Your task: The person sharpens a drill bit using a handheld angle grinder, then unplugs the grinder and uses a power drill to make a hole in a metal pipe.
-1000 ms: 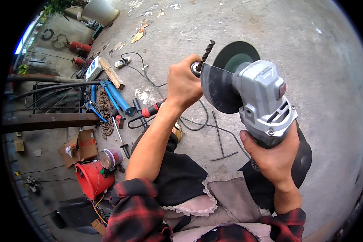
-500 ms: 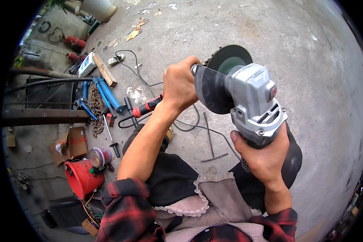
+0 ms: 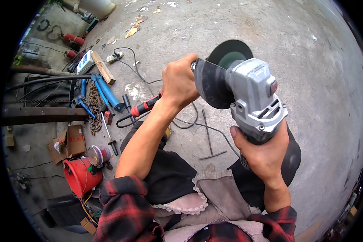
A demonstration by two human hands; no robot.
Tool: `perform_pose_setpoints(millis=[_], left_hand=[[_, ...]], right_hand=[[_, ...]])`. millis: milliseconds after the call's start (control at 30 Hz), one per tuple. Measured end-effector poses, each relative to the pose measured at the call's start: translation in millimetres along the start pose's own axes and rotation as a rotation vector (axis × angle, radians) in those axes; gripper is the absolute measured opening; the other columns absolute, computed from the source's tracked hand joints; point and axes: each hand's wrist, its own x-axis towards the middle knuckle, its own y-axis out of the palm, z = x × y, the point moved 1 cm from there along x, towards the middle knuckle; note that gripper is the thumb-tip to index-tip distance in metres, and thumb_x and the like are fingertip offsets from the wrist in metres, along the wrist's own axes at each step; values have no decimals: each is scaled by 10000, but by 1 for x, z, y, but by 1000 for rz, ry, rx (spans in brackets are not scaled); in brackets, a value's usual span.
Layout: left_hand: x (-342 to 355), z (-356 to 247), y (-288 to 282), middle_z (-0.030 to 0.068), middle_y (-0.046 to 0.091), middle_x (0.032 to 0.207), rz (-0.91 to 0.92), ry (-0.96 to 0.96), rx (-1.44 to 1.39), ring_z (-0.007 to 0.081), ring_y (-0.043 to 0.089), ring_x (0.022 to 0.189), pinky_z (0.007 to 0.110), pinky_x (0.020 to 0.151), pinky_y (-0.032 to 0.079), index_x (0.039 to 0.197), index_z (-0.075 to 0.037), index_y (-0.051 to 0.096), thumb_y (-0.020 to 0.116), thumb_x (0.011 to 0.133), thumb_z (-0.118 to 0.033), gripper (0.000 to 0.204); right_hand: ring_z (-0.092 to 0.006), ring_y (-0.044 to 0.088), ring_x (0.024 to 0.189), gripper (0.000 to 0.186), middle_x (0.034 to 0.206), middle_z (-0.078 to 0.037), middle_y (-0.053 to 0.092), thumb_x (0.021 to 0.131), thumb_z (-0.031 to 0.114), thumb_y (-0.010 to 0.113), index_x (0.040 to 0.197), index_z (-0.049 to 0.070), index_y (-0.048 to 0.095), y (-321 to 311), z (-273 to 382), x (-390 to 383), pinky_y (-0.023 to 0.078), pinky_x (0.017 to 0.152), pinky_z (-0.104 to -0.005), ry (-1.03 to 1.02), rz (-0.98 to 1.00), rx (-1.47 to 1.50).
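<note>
My right hand (image 3: 264, 155) is wrapped round the body of a grey angle grinder (image 3: 252, 86), held up over my lap. Its dark guard (image 3: 215, 86) points away to the left, and a dark green disc (image 3: 232, 50) shows beyond it. My left hand (image 3: 179, 78) is closed right beside the guard. A shiny metal end (image 3: 194, 66) peeks out between the left fingers and the guard; the rest of that piece is hidden. The grinder's cable (image 3: 226, 139) trails from the right hand across the floor to the left.
On the left are a red bucket (image 3: 82, 177), a lidded tub (image 3: 97, 155), a cardboard box (image 3: 70, 143), a rusty chain (image 3: 94, 101), a blue metal tool (image 3: 109, 94) and a wooden block (image 3: 103, 68). A red-and-black tool (image 3: 145, 105) and a T-shaped rod (image 3: 207, 133) lie nearer my legs.
The grinder has shifted slightly upward and tilted a little. A toothed edge seen earlier beside the disc, by the left hand, is now out of sight. Both hands keep their grip.
</note>
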Motion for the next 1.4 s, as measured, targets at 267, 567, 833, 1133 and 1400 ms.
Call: perform_pose_setpoints(millis=[267, 567, 833, 1133, 1400], left_hand=[[-1, 5, 1, 245, 685, 742, 6, 13, 12, 426, 711, 758, 439, 660, 550, 909, -9, 707, 797, 764, -363, 393], [0, 0, -1, 229, 671, 698, 17, 9, 42, 417, 704, 720, 430, 630, 539, 844, -13, 673, 801, 764, -373, 390], [0, 4, 2, 217, 673, 679, -20, 48, 98, 397, 706, 679, 429, 614, 528, 858, -27, 682, 824, 745, -388, 404], [6, 2, 0, 197, 621, 599, 6, -89, 85, 349, 664, 569, 403, 581, 507, 848, -28, 687, 862, 711, -385, 421], [4, 6, 4, 205, 642, 628, -31, 5, 20, 366, 681, 607, 409, 588, 511, 827, -16, 679, 840, 736, -377, 405]], right_hand=[[-186, 722, 961, 611, 1044, -144, 738, 738, 84, 876, 1230, -56, 541, 0, 0, 1, 563, 855, -322, -10, 15, 31], [-183, 721, 961, 596, 1041, -143, 738, 740, 79, 870, 1221, -50, 543, -2, 3, 1, 562, 853, -321, -13, 22, -10], [-179, 723, 931, 572, 1027, -140, 742, 742, 81, 874, 1196, -49, 549, -4, 1, 0, 566, 834, -319, 2, -2, 19], [-167, 721, 916, 547, 1010, -136, 745, 747, 80, 872, 1173, -51, 554, -9, 0, -1, 568, 814, -311, 27, -28, 13], [-177, 732, 916, 547, 1001, -132, 748, 737, 84, 877, 1162, -50, 559, -6, -1, -1, 573, 817, -315, 17, -14, 55]])
